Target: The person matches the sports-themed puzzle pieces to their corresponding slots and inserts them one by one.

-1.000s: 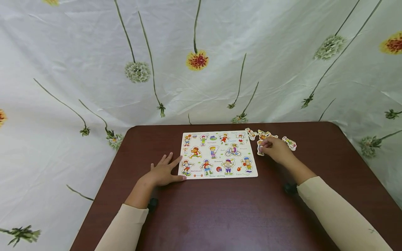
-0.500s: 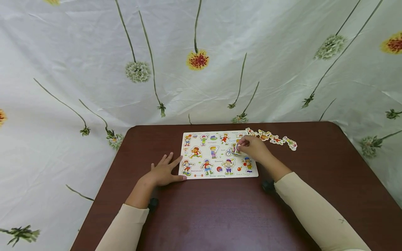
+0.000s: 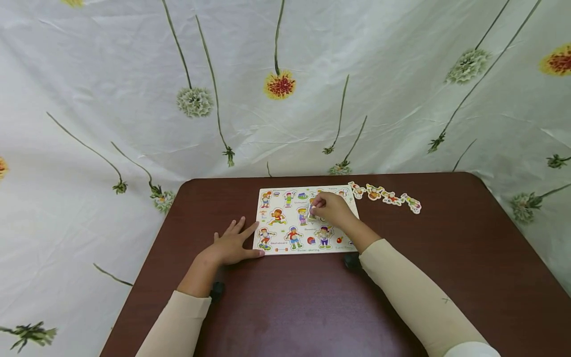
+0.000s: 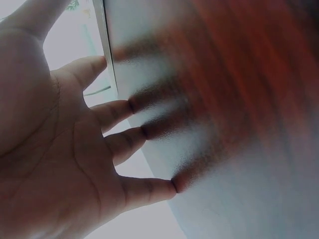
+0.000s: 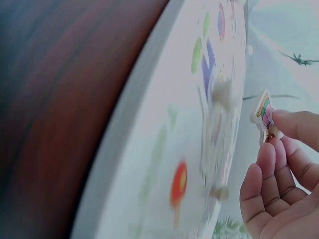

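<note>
A white peg puzzle board (image 3: 292, 213) printed with cartoon sports figures lies on the dark wooden table. My left hand (image 3: 232, 245) rests spread at its left side, thumb and a finger touching the board's edge. In the left wrist view, the fingers (image 4: 124, 142) are straight with tips on the glossy tabletop. Over the board's centre-right, my right hand (image 3: 333, 210) pinches a puzzle piece (image 5: 264, 112) by its small knob. The right wrist view has that piece tilted and raised above the board. My right hand hides the board's bicycle picture.
Several loose puzzle pieces (image 3: 392, 199) lie in a row on the table right of the board's far corner. Brown tabletop (image 3: 285, 302) stretches in front of the board. A white flower-print cloth (image 3: 250, 124) hangs behind the table's far edge.
My right hand has lifted a piece from the loose ones beside the board and carried it left over the board. My left hand has stayed in place.
</note>
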The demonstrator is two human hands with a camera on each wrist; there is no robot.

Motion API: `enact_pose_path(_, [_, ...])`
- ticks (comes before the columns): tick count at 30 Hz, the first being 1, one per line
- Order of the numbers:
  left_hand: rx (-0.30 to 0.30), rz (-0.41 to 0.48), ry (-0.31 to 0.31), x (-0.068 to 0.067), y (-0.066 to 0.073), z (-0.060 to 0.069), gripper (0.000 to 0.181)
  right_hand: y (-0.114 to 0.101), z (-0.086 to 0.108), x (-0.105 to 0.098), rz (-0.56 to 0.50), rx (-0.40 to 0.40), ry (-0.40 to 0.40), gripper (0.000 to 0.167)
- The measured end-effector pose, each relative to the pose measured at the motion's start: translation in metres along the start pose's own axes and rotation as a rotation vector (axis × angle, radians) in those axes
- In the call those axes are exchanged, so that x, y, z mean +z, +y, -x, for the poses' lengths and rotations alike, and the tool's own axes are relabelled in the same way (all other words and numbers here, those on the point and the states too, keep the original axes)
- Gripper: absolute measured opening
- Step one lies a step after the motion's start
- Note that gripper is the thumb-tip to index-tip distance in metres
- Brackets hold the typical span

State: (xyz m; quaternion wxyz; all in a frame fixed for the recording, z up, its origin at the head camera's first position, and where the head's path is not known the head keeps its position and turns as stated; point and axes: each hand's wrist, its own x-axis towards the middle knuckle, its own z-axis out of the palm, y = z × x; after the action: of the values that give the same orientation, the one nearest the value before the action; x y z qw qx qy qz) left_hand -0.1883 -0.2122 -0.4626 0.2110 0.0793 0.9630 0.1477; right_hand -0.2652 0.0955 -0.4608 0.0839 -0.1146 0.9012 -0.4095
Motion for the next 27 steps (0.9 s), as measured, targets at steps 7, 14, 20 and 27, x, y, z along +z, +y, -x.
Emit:
enact_pose_path(7, [0.004, 0.001, 0.002, -0.001, 0.000, 0.001, 0.094, -0.012, -0.007, 0.019, 0.049, -0.017, -0.016, 0.008])
enact_pose_path(14, [0.002, 0.004, -0.003, 0.000, 0.001, 0.001, 0.094, -0.016, -0.012, 0.031, 0.130, 0.016, -0.061, 0.008])
enact_pose_path(20, [0.004, 0.006, -0.005, 0.000, 0.000, 0.000, 0.095, -0.015, -0.014, 0.035, 0.183, 0.042, -0.073, 0.007])
enact_pose_path(27, [0.001, 0.005, -0.002, 0.001, 0.000, 0.000, 0.095, -0.017, -0.013, 0.034, 0.174, 0.049, -0.105, 0.006])
